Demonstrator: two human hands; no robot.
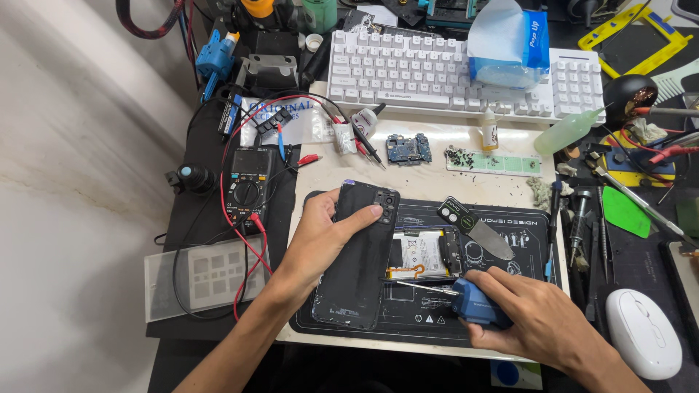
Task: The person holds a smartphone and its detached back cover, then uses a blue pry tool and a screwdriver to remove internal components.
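With the left hand (pixel 320 236) grasping the lifted black back cover (pixel 358 255) and the right hand (pixel 542 320) clenched on the blue screwdriver (pixel 473 304), a slipping tip could gouge the opened phone (pixel 426 253).

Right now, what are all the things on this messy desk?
Phone back cover: one, black, tilted up over the mat.
Open phone: one, on the black mat.
Screwdriver: one, blue handle, tip by the open phone.
Metal pry tool: one, on the mat.
Keyboard: one, white, at the back.
Meter: one, black, red wires, left.
Mouse: one, white, right.
Squeeze bottle: one, green.
Hands: left hand holds the cover; right hand holds the screwdriver.
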